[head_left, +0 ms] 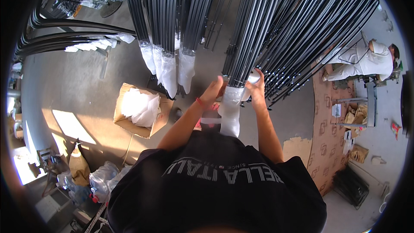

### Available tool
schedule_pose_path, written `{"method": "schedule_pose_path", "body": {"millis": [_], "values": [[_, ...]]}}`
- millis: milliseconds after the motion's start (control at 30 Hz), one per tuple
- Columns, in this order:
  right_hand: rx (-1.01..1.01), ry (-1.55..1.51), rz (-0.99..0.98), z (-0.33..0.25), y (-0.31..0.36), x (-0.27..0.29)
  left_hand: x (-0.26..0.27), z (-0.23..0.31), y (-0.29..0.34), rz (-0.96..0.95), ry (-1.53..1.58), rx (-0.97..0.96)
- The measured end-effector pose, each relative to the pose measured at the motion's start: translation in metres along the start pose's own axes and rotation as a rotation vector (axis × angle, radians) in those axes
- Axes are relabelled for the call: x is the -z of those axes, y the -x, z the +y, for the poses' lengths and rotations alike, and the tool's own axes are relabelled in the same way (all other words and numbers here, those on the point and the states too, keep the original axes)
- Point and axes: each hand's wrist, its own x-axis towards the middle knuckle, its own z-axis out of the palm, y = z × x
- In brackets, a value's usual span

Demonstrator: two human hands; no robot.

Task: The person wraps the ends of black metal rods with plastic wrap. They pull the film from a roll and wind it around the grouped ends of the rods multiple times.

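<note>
Directly in front of me hangs a bundle of thin black rods (246,34), its lower end covered by a white foam wrap (230,114) with shiny clear tape around its top. My right hand (257,91) grips a pale roll of tape (253,77) against the bundle's right side. On the left side, my left hand (211,92) is beside the wrap, thumb stretched out; its other fingers are partly hidden. A red band circles that wrist. Left of this, more black rod bundles (161,17) hang with white-wrapped ends (166,69).
Many unwrapped black rods (310,30) hang at the right. An open cardboard box (129,123) with white sheets stands on the floor at left. Large clear bottles (103,181) lie lower left. Bent black tubes (86,23) stick out far left. Another person (364,62) sits far right.
</note>
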Motion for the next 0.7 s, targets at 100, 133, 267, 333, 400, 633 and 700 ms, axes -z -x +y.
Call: {"method": "schedule_pose_path", "body": {"millis": [100,133,267,333,400,633,700], "values": [[0.008,0.006,-0.060,0.004,-0.008,0.006,-0.028,0.008,0.017,0.074,-0.038,-0.099],[-0.006,-0.001,-0.095,0.004,-0.012,0.006,-0.032,0.007,0.019,0.115,-0.106,-0.159],[-0.120,-0.119,-0.227,0.015,-0.025,0.012,-0.021,-0.010,0.013,0.125,-0.377,-0.149],[-0.078,-0.168,-0.316,0.031,-0.034,0.011,-0.029,-0.005,0.016,0.166,-0.474,-0.146],[-0.153,-0.231,-0.373,0.043,-0.044,0.005,-0.032,0.001,0.018,0.197,-0.516,-0.137],[-0.203,-0.279,-0.572,0.039,-0.055,-0.047,-0.030,0.009,0.031,0.272,-0.580,-0.230],[-0.268,-0.352,-0.635,0.035,-0.053,-0.049,-0.030,0.005,0.031,0.291,-0.522,-0.201]]}}
